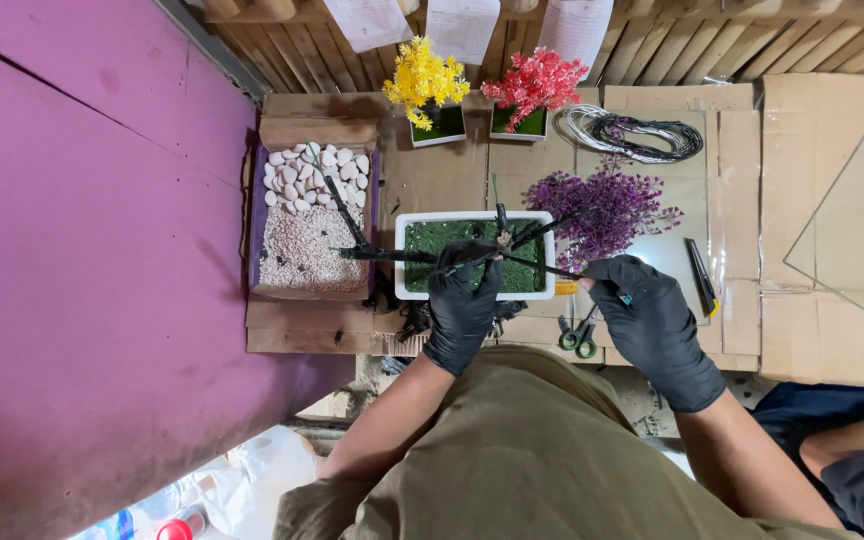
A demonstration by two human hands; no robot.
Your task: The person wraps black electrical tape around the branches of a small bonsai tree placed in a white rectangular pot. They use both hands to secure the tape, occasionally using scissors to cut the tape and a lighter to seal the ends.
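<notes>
A white rectangular pot (474,216) with green fake moss sits on the cardboard-covered table. Above it my left hand (463,305), in a black glove, grips the trunk of a bare black artificial tree (422,256) whose branches spread left and right. My right hand (646,325), also gloved, pinches the tip of one right-hand branch, just below a pile of purple artificial foliage (605,208).
A box of white pebbles and fine gravel (310,220) lies left of the pot. Behind stand small yellow (426,82) and red (535,85) potted trees and a wire coil (632,135). Green-handled scissors (579,338) and a utility knife (700,276) lie near my right hand. A glass sheet (857,210) rests at right.
</notes>
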